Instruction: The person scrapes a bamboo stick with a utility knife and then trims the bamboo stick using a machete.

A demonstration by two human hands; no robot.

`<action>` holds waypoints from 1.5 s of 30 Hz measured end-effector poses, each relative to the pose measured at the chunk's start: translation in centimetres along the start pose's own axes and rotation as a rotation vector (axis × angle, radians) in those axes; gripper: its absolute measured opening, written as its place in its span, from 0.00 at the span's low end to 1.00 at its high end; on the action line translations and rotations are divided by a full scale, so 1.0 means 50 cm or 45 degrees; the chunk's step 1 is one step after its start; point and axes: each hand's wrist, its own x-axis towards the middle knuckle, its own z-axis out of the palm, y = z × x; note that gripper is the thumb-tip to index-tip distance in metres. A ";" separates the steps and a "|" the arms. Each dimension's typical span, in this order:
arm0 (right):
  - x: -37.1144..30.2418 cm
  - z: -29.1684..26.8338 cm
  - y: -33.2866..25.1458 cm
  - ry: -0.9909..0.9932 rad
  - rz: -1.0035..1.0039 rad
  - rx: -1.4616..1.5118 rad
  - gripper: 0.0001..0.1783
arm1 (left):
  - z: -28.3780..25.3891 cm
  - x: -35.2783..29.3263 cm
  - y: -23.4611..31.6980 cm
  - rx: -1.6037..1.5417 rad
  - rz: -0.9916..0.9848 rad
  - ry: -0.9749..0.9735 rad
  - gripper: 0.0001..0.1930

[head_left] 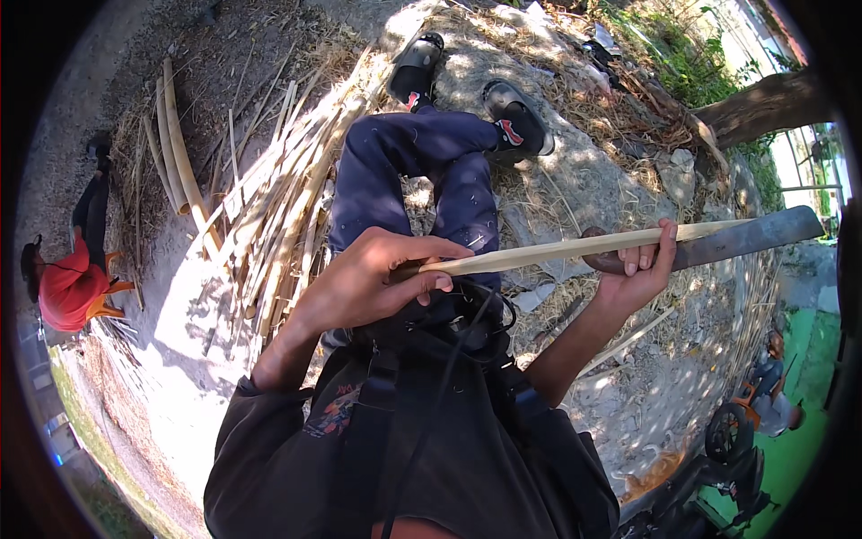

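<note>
A long pale bamboo strip [539,255] stretches across in front of me, from above my lap out to the right. My left hand [373,278] pinches its near end between thumb and fingers. In my right hand [639,277] is a machete [750,240] with a brown wooden handle and a broad grey blade pointing right. The strip also passes through the fingers of that hand and lies along the upper edge of the blade. Beneath the strip are my knees in dark blue trousers [377,175].
A heap of split bamboo strips [285,198] lies left of my legs, beside thicker bamboo pieces [180,148]. A tree trunk [768,110] juts in at upper right. One person [70,287] sits far left, another [774,404] far right near a motorcycle [732,449]. An orange-furred animal [654,473] lies nearby.
</note>
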 end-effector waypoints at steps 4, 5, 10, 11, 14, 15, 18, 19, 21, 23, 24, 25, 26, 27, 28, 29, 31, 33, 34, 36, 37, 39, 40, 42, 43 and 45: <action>-0.002 0.006 -0.001 0.055 -0.015 -0.039 0.12 | -0.003 0.000 -0.005 -0.005 0.010 -0.041 0.20; -0.002 0.006 -0.001 0.048 -0.013 -0.034 0.12 | -0.004 -0.001 -0.006 -0.004 0.006 -0.048 0.20; 0.008 -0.008 -0.009 -0.089 -0.052 -0.034 0.12 | -0.038 -0.002 0.009 0.082 -0.240 -0.284 0.14; 0.014 -0.014 -0.012 -0.162 -0.089 -0.023 0.12 | -0.052 0.000 0.006 0.174 -0.416 -0.511 0.20; 0.037 -0.006 -0.020 -0.307 -0.172 -0.035 0.17 | -0.047 0.007 -0.051 -0.038 -0.159 -0.481 0.26; 0.041 0.002 -0.022 -0.306 -0.178 -0.035 0.17 | -0.044 0.004 -0.046 0.087 -0.224 -0.409 0.24; 0.039 0.022 -0.021 -0.124 -0.200 -0.244 0.24 | -0.003 -0.003 -0.023 0.243 -0.171 -0.021 0.20; 0.033 0.022 -0.021 -0.175 -0.212 -0.403 0.27 | 0.005 -0.003 -0.015 0.242 -0.168 -0.020 0.20; 0.020 0.008 -0.020 -0.218 -0.166 -0.517 0.31 | 0.016 0.001 0.002 0.320 -0.126 0.101 0.14; -0.006 -0.021 0.000 -0.261 -0.108 -0.519 0.31 | 0.034 0.013 -0.015 0.291 -0.059 0.166 0.12; -0.021 -0.027 0.011 -0.298 -0.044 -0.515 0.31 | 0.043 0.018 -0.021 0.266 0.001 0.229 0.10; -0.036 -0.029 0.020 -0.298 -0.047 -0.519 0.31 | 0.049 0.022 -0.015 0.263 0.003 0.228 0.10; -0.051 -0.028 0.032 -0.352 0.045 -0.493 0.30 | 0.056 0.025 -0.006 0.236 -0.026 0.257 0.10; -0.067 -0.022 0.040 -0.405 0.135 -0.466 0.30 | 0.062 0.026 0.001 0.210 -0.055 0.285 0.09; -0.082 -0.012 0.047 -0.401 0.132 -0.469 0.30 | 0.069 0.026 -0.001 0.208 -0.053 0.280 0.09; -0.095 0.002 0.054 -0.401 0.202 -0.487 0.29 | 0.076 0.025 -0.005 0.193 -0.029 0.340 0.09; -0.111 0.031 0.059 -0.406 0.281 -0.539 0.25 | 0.084 0.028 -0.013 0.174 0.002 0.394 0.09; -0.118 0.036 0.060 -0.411 0.264 -0.489 0.21 | 0.090 0.031 -0.009 0.144 -0.011 0.392 0.09; -0.119 0.035 0.060 -0.417 0.259 -0.442 0.17 | 0.092 0.033 -0.004 0.148 -0.001 0.391 0.09; -0.120 0.009 0.074 -0.413 0.131 -0.648 0.13 | 0.092 0.037 0.004 0.063 -0.051 0.324 0.09; -0.120 -0.001 0.079 -0.405 0.002 -0.850 0.11 | 0.094 0.040 0.007 0.064 -0.046 0.322 0.09; -0.118 -0.005 0.076 -0.442 -0.105 -1.053 0.13 | 0.099 0.042 0.012 -0.028 -0.054 0.308 0.09; -0.117 -0.006 0.074 -0.478 -0.210 -1.255 0.15 | 0.102 0.042 0.012 -0.025 -0.049 0.305 0.09; -0.116 0.007 0.061 -0.558 -0.278 -1.347 0.15 | 0.109 0.044 0.010 -0.069 -0.036 0.321 0.09; -0.115 0.012 0.056 -0.646 -0.339 -1.437 0.15 | 0.106 0.044 0.013 -0.065 -0.031 0.316 0.09; -0.112 0.013 0.053 -0.703 -0.265 -1.427 0.15 | 0.099 0.043 0.020 -0.102 -0.107 0.218 0.09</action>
